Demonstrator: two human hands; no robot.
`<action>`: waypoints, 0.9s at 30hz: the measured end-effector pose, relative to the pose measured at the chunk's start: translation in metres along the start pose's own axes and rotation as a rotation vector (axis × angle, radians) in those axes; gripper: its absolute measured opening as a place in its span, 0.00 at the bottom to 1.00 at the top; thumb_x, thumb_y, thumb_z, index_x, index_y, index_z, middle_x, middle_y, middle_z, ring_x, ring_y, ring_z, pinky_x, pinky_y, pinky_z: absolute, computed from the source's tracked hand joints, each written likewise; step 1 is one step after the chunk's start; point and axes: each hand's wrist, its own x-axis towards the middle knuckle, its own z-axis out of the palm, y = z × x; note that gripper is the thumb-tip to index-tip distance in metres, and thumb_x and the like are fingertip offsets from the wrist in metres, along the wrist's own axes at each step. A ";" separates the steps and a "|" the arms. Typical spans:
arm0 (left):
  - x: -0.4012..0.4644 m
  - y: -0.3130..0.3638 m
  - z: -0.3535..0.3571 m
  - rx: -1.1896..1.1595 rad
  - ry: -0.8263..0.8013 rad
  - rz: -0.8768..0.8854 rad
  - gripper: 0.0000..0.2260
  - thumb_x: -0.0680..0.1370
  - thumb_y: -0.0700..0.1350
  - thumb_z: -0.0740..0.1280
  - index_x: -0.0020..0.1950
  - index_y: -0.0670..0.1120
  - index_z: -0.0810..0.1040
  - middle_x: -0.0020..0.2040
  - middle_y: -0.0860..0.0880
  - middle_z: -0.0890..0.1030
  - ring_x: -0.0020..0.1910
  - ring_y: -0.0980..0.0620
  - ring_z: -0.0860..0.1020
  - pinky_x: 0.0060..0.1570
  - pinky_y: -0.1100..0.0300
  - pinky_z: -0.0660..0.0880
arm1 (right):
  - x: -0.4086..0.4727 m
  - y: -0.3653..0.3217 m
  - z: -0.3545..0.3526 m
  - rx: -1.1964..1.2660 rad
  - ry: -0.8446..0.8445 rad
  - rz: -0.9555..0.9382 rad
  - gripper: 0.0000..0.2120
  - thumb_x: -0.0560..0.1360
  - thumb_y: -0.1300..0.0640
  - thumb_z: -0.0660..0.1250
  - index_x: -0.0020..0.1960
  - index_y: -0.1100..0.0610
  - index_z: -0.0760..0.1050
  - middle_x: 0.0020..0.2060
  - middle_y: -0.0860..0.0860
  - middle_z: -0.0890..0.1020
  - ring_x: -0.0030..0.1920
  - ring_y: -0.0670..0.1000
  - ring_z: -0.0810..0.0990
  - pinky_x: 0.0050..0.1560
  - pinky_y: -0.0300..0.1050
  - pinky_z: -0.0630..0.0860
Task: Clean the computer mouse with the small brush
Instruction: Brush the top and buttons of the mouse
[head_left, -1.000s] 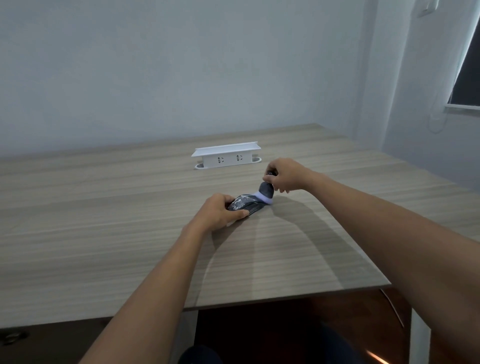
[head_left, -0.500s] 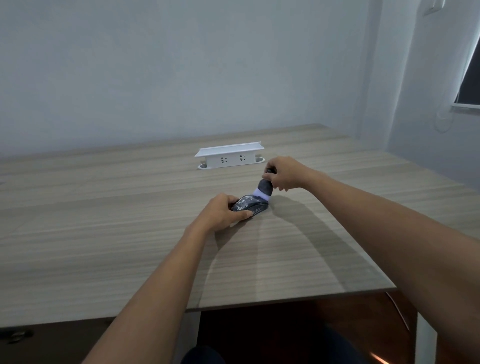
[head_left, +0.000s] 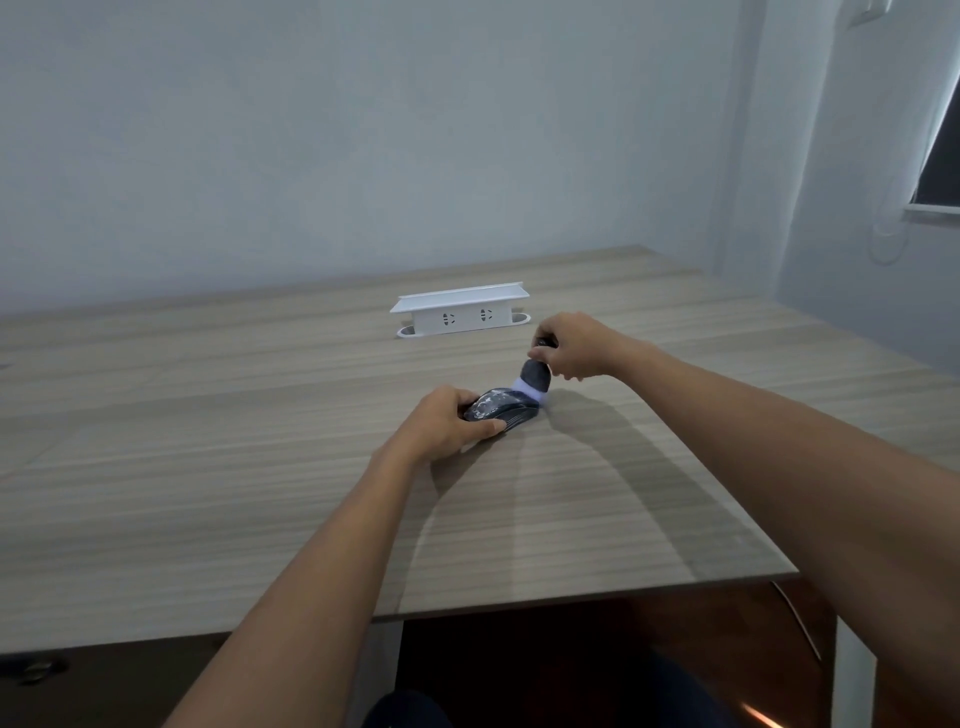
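Left hand (head_left: 441, 423) clamps glossy black plastic computer mouse (head_left: 501, 408) flat on wood-grain table (head_left: 208, 467) (likely to stop sliding); right hand (head_left: 569, 345) pinches small dark-handled, pale-bristled brush (head_left: 534, 379), bristles on the mouse's far end

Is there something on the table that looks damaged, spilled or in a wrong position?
Nothing stands out. The left hand steadies the mouse on the table; the right hand holds the brush against it. The white socket box stands upright behind.
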 end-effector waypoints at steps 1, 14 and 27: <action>0.000 0.000 0.000 -0.001 0.000 0.002 0.14 0.76 0.50 0.76 0.59 0.46 0.86 0.51 0.43 0.89 0.44 0.51 0.81 0.54 0.50 0.80 | -0.001 0.002 0.001 -0.006 0.000 0.007 0.09 0.80 0.58 0.64 0.50 0.63 0.80 0.37 0.60 0.84 0.24 0.50 0.76 0.23 0.39 0.73; 0.002 -0.003 0.002 -0.007 0.013 0.002 0.14 0.76 0.50 0.76 0.59 0.46 0.86 0.51 0.42 0.88 0.42 0.52 0.80 0.48 0.56 0.76 | -0.002 -0.006 -0.008 0.097 -0.024 -0.037 0.09 0.79 0.59 0.64 0.49 0.63 0.80 0.32 0.55 0.83 0.25 0.49 0.77 0.22 0.36 0.72; 0.000 -0.001 0.003 0.005 0.031 -0.001 0.15 0.76 0.50 0.75 0.60 0.46 0.86 0.48 0.43 0.88 0.40 0.52 0.79 0.44 0.59 0.73 | -0.003 -0.015 -0.012 0.180 -0.073 -0.056 0.09 0.79 0.59 0.65 0.49 0.64 0.80 0.34 0.58 0.84 0.25 0.49 0.78 0.24 0.38 0.74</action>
